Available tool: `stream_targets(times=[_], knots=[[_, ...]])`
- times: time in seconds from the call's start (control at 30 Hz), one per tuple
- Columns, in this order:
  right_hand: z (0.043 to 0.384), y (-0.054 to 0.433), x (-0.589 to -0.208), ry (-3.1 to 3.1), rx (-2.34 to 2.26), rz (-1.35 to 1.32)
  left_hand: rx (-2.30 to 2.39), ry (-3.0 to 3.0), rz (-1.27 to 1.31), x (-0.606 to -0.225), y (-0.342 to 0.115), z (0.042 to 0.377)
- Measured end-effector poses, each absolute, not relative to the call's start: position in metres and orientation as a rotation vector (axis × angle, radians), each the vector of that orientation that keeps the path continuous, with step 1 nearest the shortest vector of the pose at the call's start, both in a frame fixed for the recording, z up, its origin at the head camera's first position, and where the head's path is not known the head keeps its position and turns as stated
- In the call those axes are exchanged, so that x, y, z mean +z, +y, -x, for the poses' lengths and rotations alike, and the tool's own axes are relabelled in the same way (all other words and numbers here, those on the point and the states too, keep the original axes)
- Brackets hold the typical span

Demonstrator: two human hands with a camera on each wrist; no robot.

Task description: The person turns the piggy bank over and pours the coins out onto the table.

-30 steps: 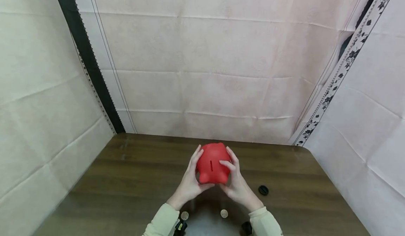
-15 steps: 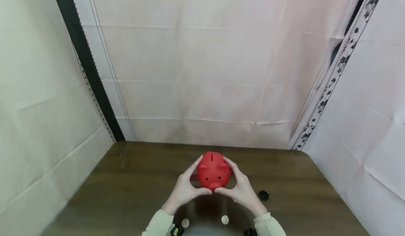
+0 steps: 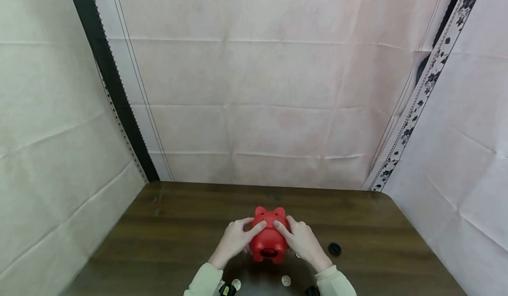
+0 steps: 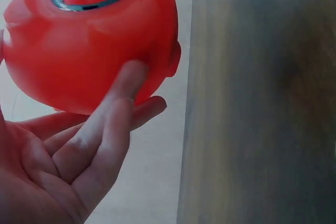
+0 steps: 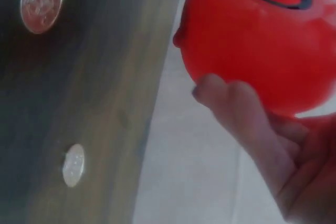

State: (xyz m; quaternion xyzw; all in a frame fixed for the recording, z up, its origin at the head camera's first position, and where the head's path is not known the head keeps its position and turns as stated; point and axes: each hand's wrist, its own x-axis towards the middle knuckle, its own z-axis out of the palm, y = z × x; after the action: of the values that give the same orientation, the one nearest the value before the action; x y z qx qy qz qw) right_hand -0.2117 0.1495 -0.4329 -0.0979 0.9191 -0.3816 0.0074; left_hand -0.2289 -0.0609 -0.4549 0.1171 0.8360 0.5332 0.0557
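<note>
Both hands hold a red piggy bank (image 3: pixel 269 238) over the wooden table. My left hand (image 3: pixel 233 241) grips its left side, thumb across the upper part and fingers curled round the flank. The right hand (image 3: pixel 304 243) grips the other side in the same way. In the head view the pig's ears point away from me and a dark round hole faces me. In the left wrist view a black ring (image 4: pixel 79 8) rims this opening; the fingertips press the red body. The right wrist view shows the piggy bank (image 5: pixel 257 51) with fingers against its side.
A small round black cap (image 3: pixel 334 249) lies on the table (image 3: pixel 190 225) to the right. Coins (image 3: pixel 285 280) lie near the front, one (image 3: pixel 236 284) beside the left wrist. White cloth walls (image 3: pixel 254 124) stand at the back and both sides.
The piggy bank has been turned over in both hands: first its slot, then its face, now its rimmed hole faces me. It has also come lower and closer.
</note>
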Motion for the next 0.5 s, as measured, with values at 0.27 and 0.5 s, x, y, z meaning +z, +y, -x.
stream_targets(times=[0.27, 0.5], knots=[[0.218, 0.156, -0.435, 2.75, -1.214, 0.349, 1.674, 2.527, -0.466, -0.456, -0.06, 0.23], [0.222, 0.167, -0.437, 2.75, -1.438, 0.728, 1.802, 2.521, -0.864, -0.443, -0.06, 0.231]])
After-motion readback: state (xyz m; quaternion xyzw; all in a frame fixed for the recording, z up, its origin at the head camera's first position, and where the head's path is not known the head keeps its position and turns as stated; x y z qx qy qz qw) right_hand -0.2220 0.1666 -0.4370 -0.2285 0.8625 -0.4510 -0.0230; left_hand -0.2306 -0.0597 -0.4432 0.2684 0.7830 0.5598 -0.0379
